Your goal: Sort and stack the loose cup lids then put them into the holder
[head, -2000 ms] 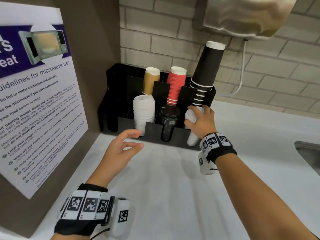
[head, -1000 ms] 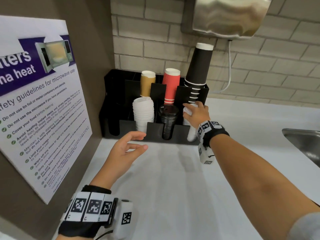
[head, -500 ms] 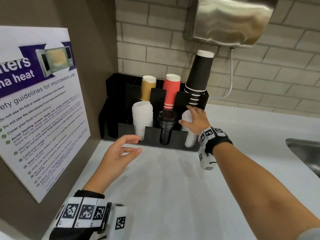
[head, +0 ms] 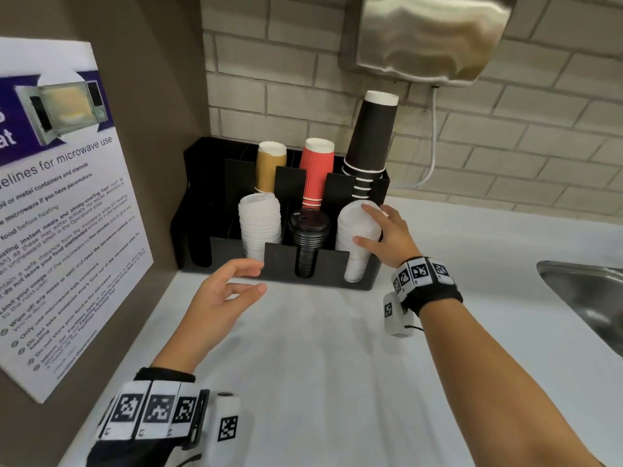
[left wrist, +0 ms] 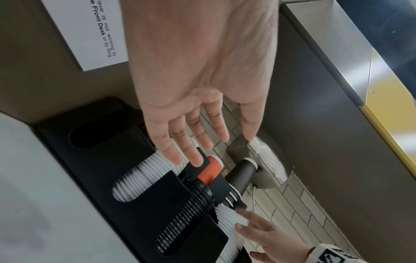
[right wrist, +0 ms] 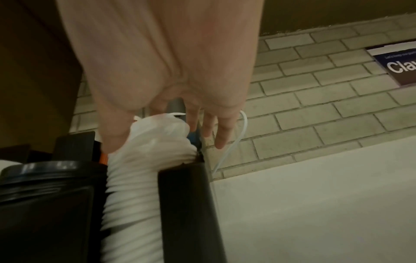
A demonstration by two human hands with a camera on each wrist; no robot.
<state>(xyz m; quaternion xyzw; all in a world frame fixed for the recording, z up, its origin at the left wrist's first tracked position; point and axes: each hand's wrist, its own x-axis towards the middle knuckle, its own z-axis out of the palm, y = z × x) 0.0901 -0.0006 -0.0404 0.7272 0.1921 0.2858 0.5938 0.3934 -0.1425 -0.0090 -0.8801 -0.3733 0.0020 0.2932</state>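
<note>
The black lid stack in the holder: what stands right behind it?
Behind the black lid stack a red ribbed cup stack stands upside down in the holder. Its lower part is hidden.

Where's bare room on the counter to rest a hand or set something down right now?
The white counter is bare between the holder front and both wrists, and rightward up to the sink. It is crowded at the holder: three front slots hold lid stacks, the right hand is on the right white lid stack, and the left hand hovers in front.
</note>
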